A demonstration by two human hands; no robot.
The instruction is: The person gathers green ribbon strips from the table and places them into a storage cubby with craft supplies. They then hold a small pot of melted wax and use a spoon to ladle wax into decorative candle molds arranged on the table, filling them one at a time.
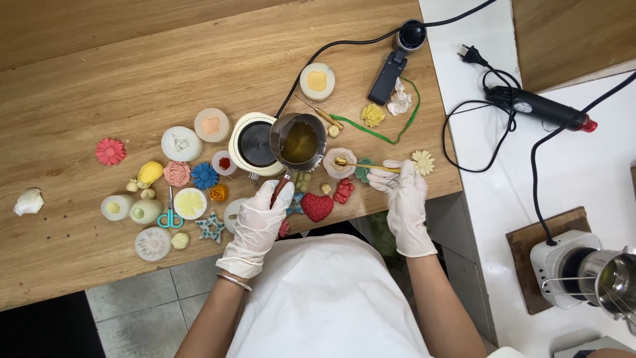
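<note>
White apron fills the bottom edge, nearest the lens; both gloved hands reach up from it to the wooden surface [99,79].

Landmark = small metal pitcher [299,141] w/ amber liquid inside. Left hand [260,225] sits below it, fingers wrapped round the red handle [280,189], which runs down-left from the pitcher to that hand. Pitcher body sits just right of a small round hot plate [255,144], overlapping its rim; can't tell if it's lifted or resting.

Right hand [403,192] is lower-right of the pitcher, thumb + fingers pinching the end of a gold spoon [363,164]. Spoon's long axis runs approx. left-right; bowl end points back toward the pitcher and lies over a pale round mould [339,163] just right of & below the pitcher's rim. So mould sits btwn the two hands, nearer the pitcher than the right hand.

Red heart-shaped piece [317,207] lies below the pitcher, btwn the wrists.
</note>
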